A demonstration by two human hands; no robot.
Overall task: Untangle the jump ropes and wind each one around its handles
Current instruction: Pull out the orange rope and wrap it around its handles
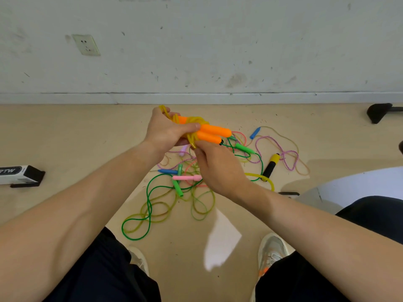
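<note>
Left ends of orange handles [214, 134] behind left hand [165, 131].

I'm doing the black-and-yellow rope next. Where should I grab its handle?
Take the handle by its black middle, from above, across its width: it lies flat on the floor, uncovered, and yellow cord crosses only its lower end.

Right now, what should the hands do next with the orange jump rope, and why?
Probably the right hand should pull its loose bit of yellow rope once more round the orange handles: the left hand has both handles together in its grip, and most of the rope is wound on them.
</note>
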